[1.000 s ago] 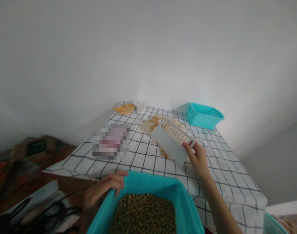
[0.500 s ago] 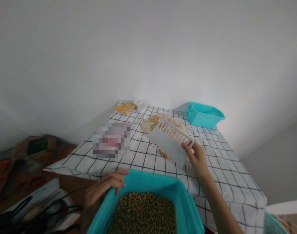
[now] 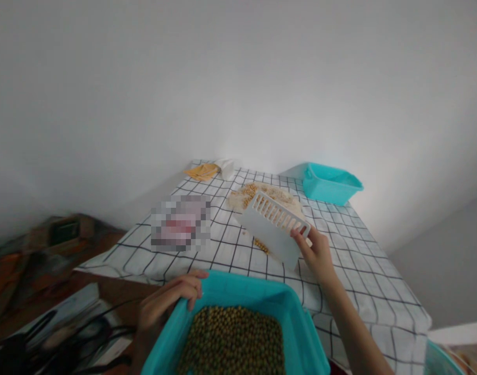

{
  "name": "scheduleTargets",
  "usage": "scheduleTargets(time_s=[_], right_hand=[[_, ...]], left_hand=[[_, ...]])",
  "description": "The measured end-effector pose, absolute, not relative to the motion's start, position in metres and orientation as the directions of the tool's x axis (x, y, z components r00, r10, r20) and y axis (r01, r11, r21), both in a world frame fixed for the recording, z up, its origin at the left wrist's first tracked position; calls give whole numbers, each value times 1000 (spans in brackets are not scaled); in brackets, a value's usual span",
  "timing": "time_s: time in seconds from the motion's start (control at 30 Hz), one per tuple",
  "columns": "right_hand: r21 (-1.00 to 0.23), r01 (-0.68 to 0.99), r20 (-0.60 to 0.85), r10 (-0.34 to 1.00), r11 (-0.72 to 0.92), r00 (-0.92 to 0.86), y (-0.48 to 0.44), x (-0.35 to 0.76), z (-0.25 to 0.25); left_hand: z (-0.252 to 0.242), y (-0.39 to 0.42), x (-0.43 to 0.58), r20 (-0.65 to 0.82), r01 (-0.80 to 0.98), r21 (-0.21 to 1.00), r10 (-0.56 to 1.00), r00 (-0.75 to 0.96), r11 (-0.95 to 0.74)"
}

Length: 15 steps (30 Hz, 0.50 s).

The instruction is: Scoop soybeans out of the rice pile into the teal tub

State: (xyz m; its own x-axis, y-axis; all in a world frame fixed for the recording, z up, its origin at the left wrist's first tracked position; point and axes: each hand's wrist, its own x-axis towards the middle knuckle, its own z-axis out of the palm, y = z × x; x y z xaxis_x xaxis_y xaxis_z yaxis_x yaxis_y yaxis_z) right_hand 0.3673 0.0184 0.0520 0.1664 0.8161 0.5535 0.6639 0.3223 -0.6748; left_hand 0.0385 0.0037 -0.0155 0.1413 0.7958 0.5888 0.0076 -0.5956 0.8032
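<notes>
My left hand (image 3: 175,294) has its fingers hooked over the left rim of a turquoise plastic bin (image 3: 246,281). Small round greenish-brown beans (image 3: 234,336) lie in that bin, just below the table edge. My right hand (image 3: 315,250) pinches the slotted end of a flat white plastic scraper (image 3: 267,229). The scraper is tilted, its lower edge close to the table. Beside and partly behind it are a few yellowish beans (image 3: 260,245). A larger spread of pale beans and powder (image 3: 277,194) lies beyond the scraper.
A checked cloth (image 3: 218,245) covers the table. Another turquoise bin (image 3: 328,187) stands at the back right. Yellow cloth-like material (image 3: 202,172) lies at the back left, and a blurred-out item (image 3: 179,224) nearer. Cables and clutter (image 3: 74,338) are at lower left.
The scraper has shifted slightly left and toward me over the small patch of beans, covering more of it. My left hand keeps its hold on the bin rim.
</notes>
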Motion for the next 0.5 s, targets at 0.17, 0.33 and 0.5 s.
scheduleTargets(time_s=[0.17, 0.33, 0.5], right_hand=[[-674, 659, 567, 806, 333, 172, 23, 365, 55], [-667, 657, 571, 807, 351, 149, 25, 359, 59], [-654, 681, 570, 806, 328, 159, 21, 358, 62]], left_hand=[[-15, 3, 40, 593, -17, 803, 797, 116, -596], [-8, -1, 40, 563, 45, 821, 820, 106, -569], [-12, 1, 36, 587, 104, 792, 797, 146, -602]])
